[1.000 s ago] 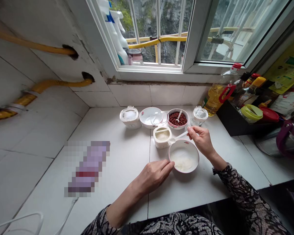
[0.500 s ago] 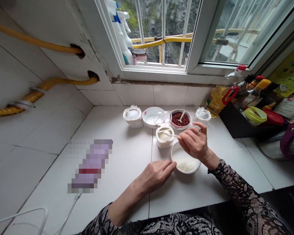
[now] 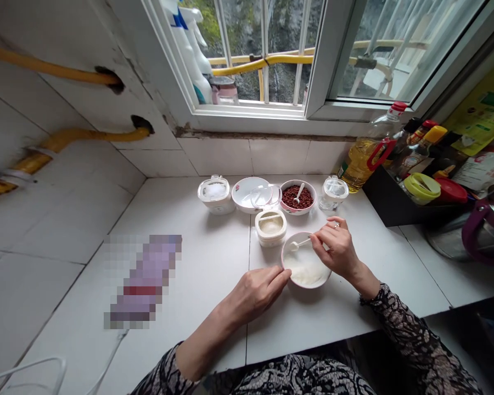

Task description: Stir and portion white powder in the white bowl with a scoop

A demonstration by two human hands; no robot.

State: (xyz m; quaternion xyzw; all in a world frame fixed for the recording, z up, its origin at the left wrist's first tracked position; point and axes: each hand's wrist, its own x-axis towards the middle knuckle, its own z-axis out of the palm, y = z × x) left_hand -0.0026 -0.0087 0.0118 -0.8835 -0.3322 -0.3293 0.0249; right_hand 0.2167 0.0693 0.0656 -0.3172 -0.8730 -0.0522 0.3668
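Note:
My right hand [image 3: 335, 247] pinches the handle of a small white spoon [image 3: 295, 246], whose bowl hangs over the back left part of a white bowl [image 3: 307, 274] with pale white contents. The fingers of my left hand [image 3: 258, 292] press together on that bowl's left rim. Just behind the bowl, an open square jar [image 3: 270, 227] holds something pale. Farther back, a bowl of dark red grains [image 3: 298, 197] has another small white spoon in it.
A lidded white jar [image 3: 216, 195], a shallow white bowl [image 3: 247, 193] and a clear jar [image 3: 334, 192] line the back. An oil bottle [image 3: 360, 159] and a black condiment box [image 3: 389, 203] stand right. A blurred purple object [image 3: 148, 274] lies left with a cable.
My right hand has moved the spoon from the open square jar to over the white bowl. My left hand remains at the bowl's rim. The camera view has shifted slightly.

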